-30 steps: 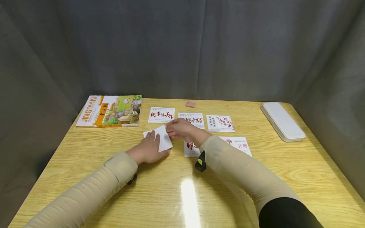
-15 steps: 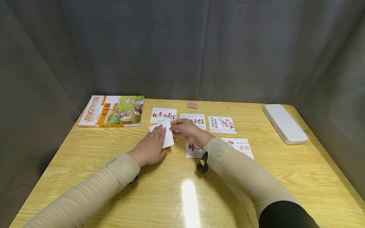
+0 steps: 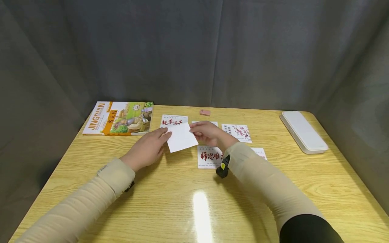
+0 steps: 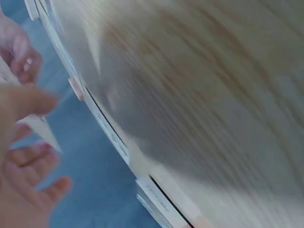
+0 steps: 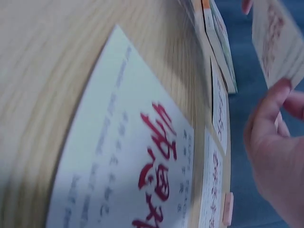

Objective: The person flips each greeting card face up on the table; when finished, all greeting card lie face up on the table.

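A white card (image 3: 182, 137) is held above the table, its blank side up in the head view. My left hand (image 3: 147, 147) pinches its left edge. Near the upper right corner, my right hand (image 3: 209, 133) grips the same card. Red lettering shows on the underside of the held card (image 5: 275, 42) in the right wrist view. Below and behind it lie a red-lettered card (image 3: 170, 120), another card partly hidden by the right hand, and a blossom card (image 3: 238, 132). Closer to me are a second red-lettered card (image 3: 208, 158) and a card (image 3: 260, 153) mostly covered by the right arm.
Far left on the wooden table (image 3: 164, 202) lies a book (image 3: 121, 118) with an illustrated cover. A small pink block (image 3: 205, 112) sits at the back edge. On the right is a long white case (image 3: 304, 131). Grey curtain (image 3: 194, 54) surrounds the table's back and sides.
The card has risen off the table and shifted right, turning flatter to the head camera. My left hand went from lying flat over it to pinching its edge; my right hand moved slightly right.
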### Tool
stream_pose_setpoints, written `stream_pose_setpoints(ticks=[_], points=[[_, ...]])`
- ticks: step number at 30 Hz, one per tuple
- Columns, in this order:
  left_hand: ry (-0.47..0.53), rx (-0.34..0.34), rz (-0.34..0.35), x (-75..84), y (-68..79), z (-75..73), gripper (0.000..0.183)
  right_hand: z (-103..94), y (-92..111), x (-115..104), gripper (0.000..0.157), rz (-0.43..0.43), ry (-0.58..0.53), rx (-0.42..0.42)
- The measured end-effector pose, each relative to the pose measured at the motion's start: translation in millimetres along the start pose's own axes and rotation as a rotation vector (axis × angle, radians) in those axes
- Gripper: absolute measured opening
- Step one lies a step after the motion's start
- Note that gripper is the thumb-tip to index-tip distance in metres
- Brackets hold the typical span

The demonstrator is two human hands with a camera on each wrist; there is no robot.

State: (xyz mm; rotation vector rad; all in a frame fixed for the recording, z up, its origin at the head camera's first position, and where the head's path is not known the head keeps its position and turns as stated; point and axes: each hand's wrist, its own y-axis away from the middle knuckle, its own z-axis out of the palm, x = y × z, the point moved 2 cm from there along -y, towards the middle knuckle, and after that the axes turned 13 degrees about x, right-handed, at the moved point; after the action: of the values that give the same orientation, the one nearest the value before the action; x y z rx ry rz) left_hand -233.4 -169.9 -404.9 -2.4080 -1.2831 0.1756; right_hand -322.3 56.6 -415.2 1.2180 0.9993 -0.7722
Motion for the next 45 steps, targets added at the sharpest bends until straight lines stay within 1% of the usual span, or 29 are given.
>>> stream_pose_setpoints(ticks=[3,7,10,14,17,21,24,26,27,29,31,34,36,37,39,41,43,45], points=[[0.054,0.102,-0.006,-4.8,-2.6,-2.2,0.034,-4.2,-0.1,0.3,0.022,0.038,-0.023,-0.047],[0.164,0.187,-0.038,-9.9,-4.7,-2.5,0.018,-6.0,0.2,1.8,0.021,0.062,-0.037,-0.069],[0.254,0.236,-0.087,-11.8,-5.1,-1.6,0.013,-6.1,0.6,2.8,0.024,0.059,-0.018,-0.076],[0.378,0.305,-0.184,-12.2,-5.8,-2.4,0.01,-4.5,1.4,5.1,0.028,0.062,0.059,-0.111],[0.434,0.334,-0.231,-11.9,-6.7,-4.1,0.01,-2.1,2.4,7.1,0.028,0.063,0.113,-0.146],[0.462,0.324,-0.253,-10.6,-7.1,-5.5,0.011,0.4,5.6,9.5,0.032,0.068,0.165,-0.217],[0.492,0.311,-0.269,-10.2,-7.7,-5.8,0.012,0.4,9.0,10.5,0.04,0.065,0.222,-0.279],[0.526,0.299,-0.292,-10.9,-8.5,-5.5,0.013,-0.5,10.2,10.2,0.043,0.048,0.242,-0.302],[0.549,0.292,-0.307,-11.4,-8.9,-5.2,0.014,-1.4,10.7,9.6,0.043,0.034,0.251,-0.298],[0.601,0.274,-0.352,-13.0,-9.2,-4.5,0.015,-3.3,10.2,7.9,0.041,0.01,0.232,-0.277],[0.653,0.255,-0.415,-15.4,-9.2,-3.9,0.017,-5.4,9.0,5.2,0.04,-0.011,0.18,-0.245],[0.704,0.219,-0.505,-20.5,-8.5,-3.0,0.02,-8.5,7.5,1.0,0.043,-0.024,0.074,-0.187],[0.711,0.197,-0.54,-23.6,-8.1,-2.7,0.022,-10.5,5.9,-1.0,0.035,-0.056,0.036,-0.152],[0.706,0.186,-0.548,-25.0,-8.0,-2.5,0.022,-11.3,5.4,-1.7,0.03,-0.08,0.04,-0.138],[0.693,0.163,-0.561,-27.0,-7.3,-2.7,0.022,-13.1,4.5,-2.4,0.018,-0.141,0.093,-0.115],[0.672,0.148,-0.568,-28.1,-7.0,-2.2,0.024,-14.3,4.5,-2.3,0.011,-0.195,0.178,-0.102],[0.654,0.126,-0.579,-29.5,-6.5,-0.8,0.025,-14.0,5.4,-1.3,0.008,-0.217,0.257,-0.102],[0.649,0.105,-0.589,-30.8,-6.5,1.0,0.026,-12.4,6.4,0.3,0.007,-0.215,0.315,-0.1]])
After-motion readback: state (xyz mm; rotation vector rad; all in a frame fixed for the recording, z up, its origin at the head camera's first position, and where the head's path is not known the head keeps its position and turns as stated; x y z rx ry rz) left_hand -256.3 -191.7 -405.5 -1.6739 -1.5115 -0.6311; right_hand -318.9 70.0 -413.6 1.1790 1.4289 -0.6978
